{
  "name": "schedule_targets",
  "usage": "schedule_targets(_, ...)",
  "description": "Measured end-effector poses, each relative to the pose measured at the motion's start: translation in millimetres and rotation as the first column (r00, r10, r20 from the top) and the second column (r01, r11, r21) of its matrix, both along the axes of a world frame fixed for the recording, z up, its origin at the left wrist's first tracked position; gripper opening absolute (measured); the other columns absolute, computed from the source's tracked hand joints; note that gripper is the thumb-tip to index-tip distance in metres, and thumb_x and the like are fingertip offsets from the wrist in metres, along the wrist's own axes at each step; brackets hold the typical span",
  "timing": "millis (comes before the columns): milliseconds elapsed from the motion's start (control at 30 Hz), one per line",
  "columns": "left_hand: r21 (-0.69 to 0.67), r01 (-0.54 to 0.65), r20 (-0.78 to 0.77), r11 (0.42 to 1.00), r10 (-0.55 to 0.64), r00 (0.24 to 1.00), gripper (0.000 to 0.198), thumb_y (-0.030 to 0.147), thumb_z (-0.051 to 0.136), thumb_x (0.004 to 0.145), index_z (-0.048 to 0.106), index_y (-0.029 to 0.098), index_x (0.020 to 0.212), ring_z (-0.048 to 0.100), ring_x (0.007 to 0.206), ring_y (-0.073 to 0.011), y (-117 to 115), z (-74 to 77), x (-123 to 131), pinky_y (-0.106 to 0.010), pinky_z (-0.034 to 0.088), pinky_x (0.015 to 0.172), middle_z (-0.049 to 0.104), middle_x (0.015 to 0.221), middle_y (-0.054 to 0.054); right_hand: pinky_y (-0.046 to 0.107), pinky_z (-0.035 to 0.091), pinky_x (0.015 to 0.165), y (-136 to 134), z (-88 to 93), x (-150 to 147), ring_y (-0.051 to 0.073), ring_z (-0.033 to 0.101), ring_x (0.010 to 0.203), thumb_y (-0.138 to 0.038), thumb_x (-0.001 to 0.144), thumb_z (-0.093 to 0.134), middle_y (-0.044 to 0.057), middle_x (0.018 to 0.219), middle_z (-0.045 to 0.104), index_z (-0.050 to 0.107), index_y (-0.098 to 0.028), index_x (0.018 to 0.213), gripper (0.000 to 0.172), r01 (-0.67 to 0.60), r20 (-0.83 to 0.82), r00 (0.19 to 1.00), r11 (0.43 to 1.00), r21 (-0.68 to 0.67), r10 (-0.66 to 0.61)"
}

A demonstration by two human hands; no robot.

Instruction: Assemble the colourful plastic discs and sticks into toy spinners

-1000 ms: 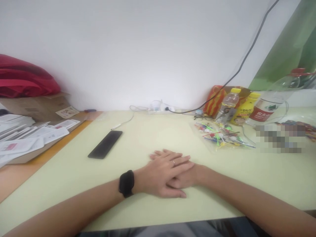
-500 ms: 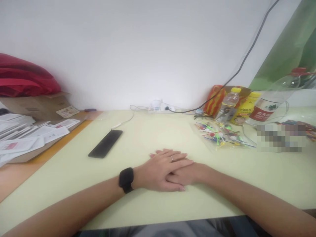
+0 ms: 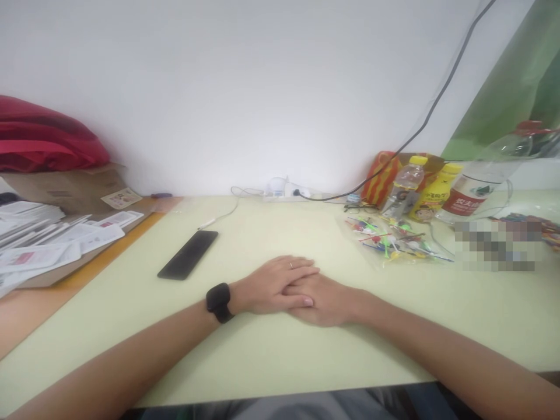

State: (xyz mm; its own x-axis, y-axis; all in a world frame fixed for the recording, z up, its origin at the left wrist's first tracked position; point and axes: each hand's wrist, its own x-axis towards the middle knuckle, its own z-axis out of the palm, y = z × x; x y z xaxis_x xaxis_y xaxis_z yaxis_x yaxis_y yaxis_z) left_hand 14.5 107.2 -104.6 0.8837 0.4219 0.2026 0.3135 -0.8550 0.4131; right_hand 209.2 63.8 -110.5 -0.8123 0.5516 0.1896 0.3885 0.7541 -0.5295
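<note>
On the pale yellow-green table top, my left hand [image 3: 269,286] lies over my right hand [image 3: 326,300]. The left fingers are stretched across the back of the right hand, with a thin ring on one of them. A black watch [image 3: 220,300] sits on my left wrist. The right hand rests flat, its fingers mostly covered by the left, so only its back and part of the thumb show. Neither hand holds an object. Nearest to my left hand is a black phone [image 3: 188,255], lying flat beyond the wrist.
A white cable [image 3: 207,223] runs to a power strip [image 3: 282,198] by the wall. To the right lie a clear bag of colourful plastic pieces [image 3: 396,242], a yellow bottle [image 3: 433,192] and a large bottle [image 3: 466,198]. At left, papers [image 3: 39,254] lie before a cardboard box [image 3: 65,189].
My left hand has slid slightly back to the left and away from me over the right hand. The right fingertips that showed past it are now covered.
</note>
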Motion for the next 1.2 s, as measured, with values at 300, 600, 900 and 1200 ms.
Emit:
schedule_targets(300,-0.037,-0.003,-0.017,0.999,0.003,1.000,0.065,0.061,0.060,0.096,0.047,0.033,0.153,0.041,0.148,-0.0307,3.3,-0.2,-2.6,-0.050,0.027,0.126,0.044,0.160,-0.006,0.036,0.032,0.122,-0.4,1.0,1.9,0.019,0.046,0.143,-0.026,0.103,0.051,0.007,0.145,0.061,0.068,-0.020,0.128,0.031,-0.028,0.015,1.000,0.999,0.046,0.027)
schedule_targets(600,-0.041,-0.017,-0.006,0.999,0.016,1.000,0.066,0.062,0.062,0.094,0.050,0.032,0.152,0.042,0.147,-0.0316,2.2,-1.1,-2.6,-0.051,0.028,0.126,0.045,0.159,-0.007,0.036,0.037,0.118,-0.5,2.2,1.8,0.020,0.054,0.135,-0.026,0.102,0.053,0.007,0.132,0.070,0.070,-0.019,0.125,0.029,0.000,0.006,1.000,1.000,0.016,0.000)
schedule_targets(900,-0.044,-0.021,-0.010,0.999,0.021,1.000,0.067,0.063,0.062,0.094,0.049,0.032,0.152,0.042,0.147,-0.0315,2.1,-0.9,-2.6,-0.051,0.027,0.126,0.045,0.159,-0.007,0.036,0.039,0.116,-0.2,1.2,2.4,0.020,0.056,0.133,-0.024,0.102,0.052,0.009,0.132,0.070,0.069,-0.016,0.123,0.028,-0.014,-0.017,1.000,1.000,0.021,0.014)
schedule_targets(1200,-0.046,-0.019,-0.011,0.999,0.018,1.000,0.067,0.063,0.062,0.094,0.050,0.031,0.152,0.042,0.147,-0.0314,2.5,-1.1,-2.6,-0.050,0.027,0.126,0.045,0.159,-0.007,0.037,0.039,0.116,0.2,1.2,2.4,0.021,0.057,0.131,-0.024,0.101,0.053,0.010,0.131,0.070,0.069,-0.016,0.122,0.027,-0.014,-0.025,1.000,1.000,0.000,0.014)
